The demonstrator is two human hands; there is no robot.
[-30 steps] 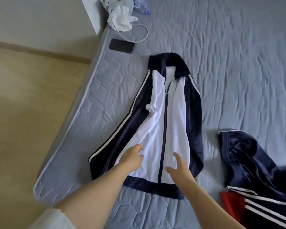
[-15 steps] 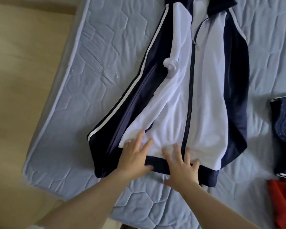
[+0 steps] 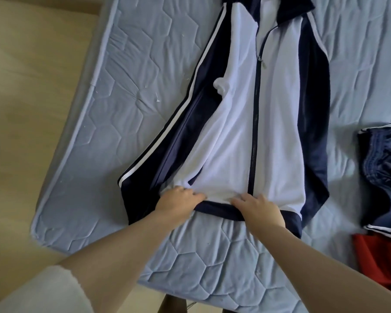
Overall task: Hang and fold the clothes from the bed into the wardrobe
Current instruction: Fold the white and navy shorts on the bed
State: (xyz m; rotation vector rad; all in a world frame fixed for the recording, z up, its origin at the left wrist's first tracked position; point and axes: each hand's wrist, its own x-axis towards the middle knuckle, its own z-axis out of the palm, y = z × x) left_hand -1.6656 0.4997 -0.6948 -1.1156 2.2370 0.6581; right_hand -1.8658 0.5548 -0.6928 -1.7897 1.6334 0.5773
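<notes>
While the navy-and-white track jacket [image 3: 278, 132] lies front up on the bed [image 3: 127, 71], collar at the far end, the left hand [image 3: 181, 199] bunches its near hem in curled fingers. The right hand [image 3: 257, 208] rests on the hem band; I cannot tell whether it grips. Lifting the hem unevenly would likely pull the folded-in left sleeve [image 3: 178, 136] loose and skew the fold.

Home bedroom, quilted mattress [image 3: 145, 109], clothes [image 3: 388, 168]
</notes>
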